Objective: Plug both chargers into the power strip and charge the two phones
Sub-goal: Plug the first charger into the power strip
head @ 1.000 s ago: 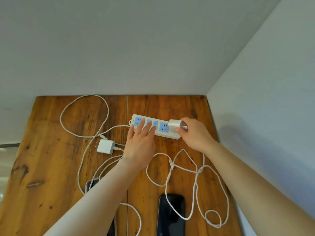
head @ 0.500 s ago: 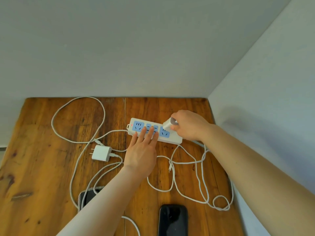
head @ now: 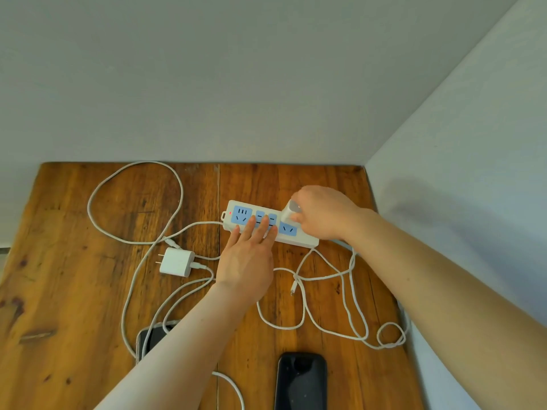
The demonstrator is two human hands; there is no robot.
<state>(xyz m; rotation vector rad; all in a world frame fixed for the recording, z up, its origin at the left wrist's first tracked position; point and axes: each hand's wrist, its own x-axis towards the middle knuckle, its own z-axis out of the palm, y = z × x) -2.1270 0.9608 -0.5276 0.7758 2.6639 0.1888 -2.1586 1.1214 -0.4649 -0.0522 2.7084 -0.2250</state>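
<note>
Head view: the power strip is seen lying on the wooden bench, toward the back. It is pinned by the left hand, whose fingers are spread flat across the middle sockets and closed on nothing. A white charger is gripped by the right hand and held tilted over the strip's right-hand sockets; whether the prongs are seated cannot be told. The second charger lies unplugged on the bench just left of the left hand, prongs pointing left. One phone lies at the near edge, another phone is half hidden under the left forearm, and neither is connected.

The step is judged best done by squaring the charger to the slots before it is pressed straight down, with the strip kept braced.

No brand or writing can be read.
</note>
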